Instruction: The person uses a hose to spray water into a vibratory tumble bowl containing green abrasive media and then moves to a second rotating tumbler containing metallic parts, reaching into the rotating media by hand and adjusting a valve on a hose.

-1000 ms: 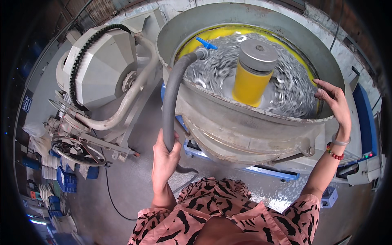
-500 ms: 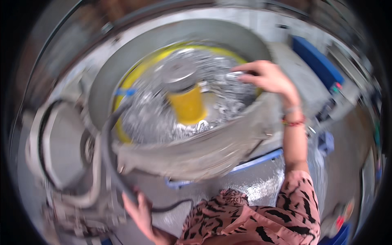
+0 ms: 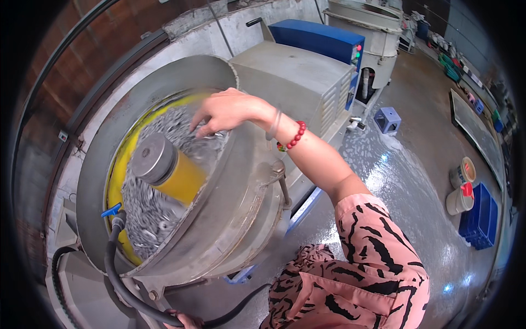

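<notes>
A large round grey tub [image 3: 98, 164] with a yellow lining holds many small shiny metal pieces [image 3: 148, 211], blurred as if moving. From the middle rises a yellow column [image 3: 181, 178] with a metal cap [image 3: 150, 156]. Over the tub's far right part, my right hand [image 3: 226, 111] hangs with bent fingers apart, just above the pieces; nothing shows between them. My left hand [image 3: 186, 320], mostly cut off by the lower edge, is closed round a dark grey hose [image 3: 121, 285]. The hose's end, with a blue valve handle [image 3: 111, 210], reaches over the tub's near-left rim.
Behind the tub stands a grey machine housing [image 3: 285, 66] with a blue control box [image 3: 318, 38]. A pale blue stool [image 3: 388, 119] stands on the wet floor [image 3: 416, 219]. Farther right are tubs with a red lid [image 3: 466, 189] and blue crates [image 3: 481, 216].
The view has swung right, placing the tub farther left and showing more floor. My right hand stays over the metal pieces; my left hand stays on the hose, now nearly out of view.
</notes>
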The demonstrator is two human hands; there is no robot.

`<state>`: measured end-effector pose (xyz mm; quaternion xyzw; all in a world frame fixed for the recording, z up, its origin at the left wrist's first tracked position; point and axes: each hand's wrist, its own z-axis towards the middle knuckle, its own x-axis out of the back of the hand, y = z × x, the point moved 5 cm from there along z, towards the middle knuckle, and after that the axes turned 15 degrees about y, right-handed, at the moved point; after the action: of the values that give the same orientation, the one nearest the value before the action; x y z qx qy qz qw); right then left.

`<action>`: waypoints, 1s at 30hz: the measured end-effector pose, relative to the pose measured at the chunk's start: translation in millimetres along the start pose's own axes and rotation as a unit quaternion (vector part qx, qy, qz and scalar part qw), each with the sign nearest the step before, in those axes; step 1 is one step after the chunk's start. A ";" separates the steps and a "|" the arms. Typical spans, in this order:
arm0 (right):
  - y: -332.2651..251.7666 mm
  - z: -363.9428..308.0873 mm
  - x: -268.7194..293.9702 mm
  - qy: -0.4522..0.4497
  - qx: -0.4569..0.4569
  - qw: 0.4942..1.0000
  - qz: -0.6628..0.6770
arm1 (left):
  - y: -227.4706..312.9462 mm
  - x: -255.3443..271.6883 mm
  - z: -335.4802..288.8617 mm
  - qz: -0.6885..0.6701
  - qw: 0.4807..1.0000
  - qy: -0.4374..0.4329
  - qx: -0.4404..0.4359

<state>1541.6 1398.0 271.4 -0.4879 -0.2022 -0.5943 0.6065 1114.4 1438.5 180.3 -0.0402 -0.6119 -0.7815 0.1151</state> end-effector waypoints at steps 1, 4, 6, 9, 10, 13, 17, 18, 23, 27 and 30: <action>0.5 0.4 0.7 0.001 -0.005 1.000 -0.002 | -0.2 -0.8 0.4 -0.001 1.000 -0.005 -0.004; 1.6 -0.5 -0.1 -0.026 -0.010 1.000 -0.005 | -2.8 -2.9 3.1 -0.001 1.000 -0.015 -0.014; 1.3 0.5 -0.1 -0.009 -0.012 1.000 -0.007 | -7.0 -3.6 7.1 -0.001 1.000 -0.017 -0.021; 2.7 7.2 -8.6 -0.026 0.009 1.000 -0.012 | -12.1 -2.9 12.8 0.004 1.000 -0.011 -0.029; 4.5 9.8 -13.1 -0.029 0.015 0.999 -0.008 | -13.6 -0.9 14.4 0.007 0.999 -0.003 -0.031; -12.8 16.6 -18.8 0.004 0.052 0.998 -0.033 | -52.9 29.5 17.8 0.002 0.996 0.075 0.048; 7.3 6.9 -11.6 -0.003 0.023 0.999 0.025 | -38.9 9.0 11.1 -0.004 0.993 0.063 0.096; 12.7 5.2 -9.4 0.006 0.015 0.999 0.040 | -30.7 4.7 10.0 0.021 0.992 0.070 0.101; -4.8 3.3 -0.2 -0.001 0.002 0.994 0.113 | -23.0 12.4 4.8 -0.019 0.995 0.046 0.081; -12.2 1.4 1.0 -0.015 -0.007 0.991 0.131 | -18.1 16.4 -0.6 0.004 0.995 0.058 0.086; -11.1 0.6 0.5 -0.009 -0.017 0.986 0.163 | -17.9 17.3 -2.2 0.012 0.995 0.057 0.087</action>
<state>1531.8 1400.2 276.0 -0.5297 -0.1149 -0.4862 0.6855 1093.7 1438.1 166.3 0.0071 -0.6693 -0.7250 0.1622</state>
